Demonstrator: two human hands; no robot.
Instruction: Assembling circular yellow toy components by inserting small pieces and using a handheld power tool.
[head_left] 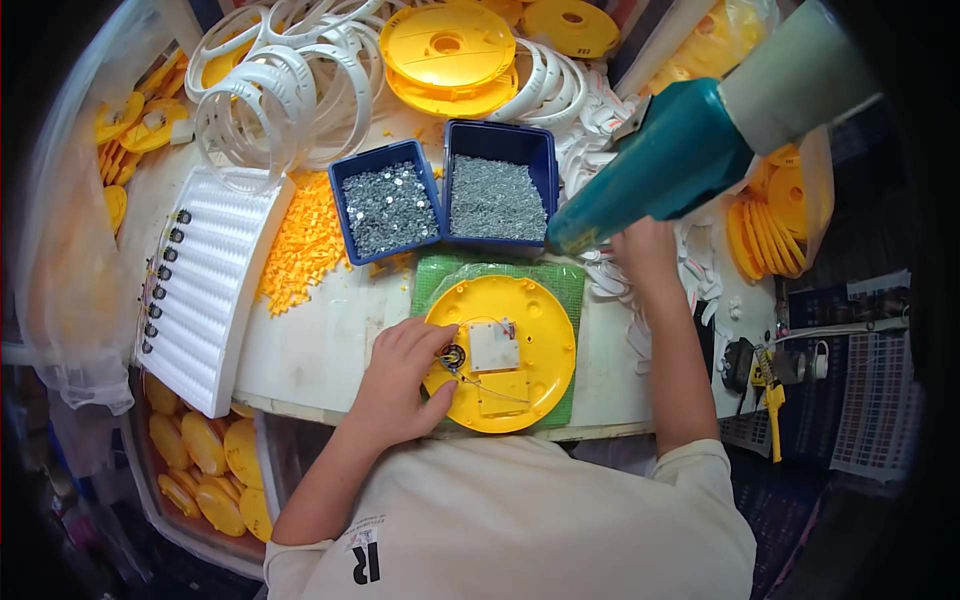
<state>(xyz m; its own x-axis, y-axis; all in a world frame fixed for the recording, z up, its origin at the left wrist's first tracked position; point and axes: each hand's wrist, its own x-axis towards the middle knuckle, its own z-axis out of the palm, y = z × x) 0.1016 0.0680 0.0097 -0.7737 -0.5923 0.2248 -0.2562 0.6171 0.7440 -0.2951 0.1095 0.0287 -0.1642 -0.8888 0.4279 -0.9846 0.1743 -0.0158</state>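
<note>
In front of me a round yellow plastic housing (548, 345) lies on a green mat (572, 290), its inner side up. It holds a pale square box (494, 346), a yellow rectangular cover (503, 394), thin wires and a small round black part (453, 357). My left hand (408, 365) holds the housing's left rim, with forefinger and thumb on either side of the black part. My right hand (645, 245) reaches to the pile of small white plastic parts (612, 275). A teal tool (660, 160) covers its fingers, so their grip is hidden.
Two blue bins hold small washer-like metal pieces (388, 207) and screws (497, 197). Orange clips (300, 245) lie beside a white ridged tray (215, 285) with black parts along its edge. White rings (285, 95) and yellow discs (447, 45) are stacked behind. A crate (205, 445) of discs stands lower left.
</note>
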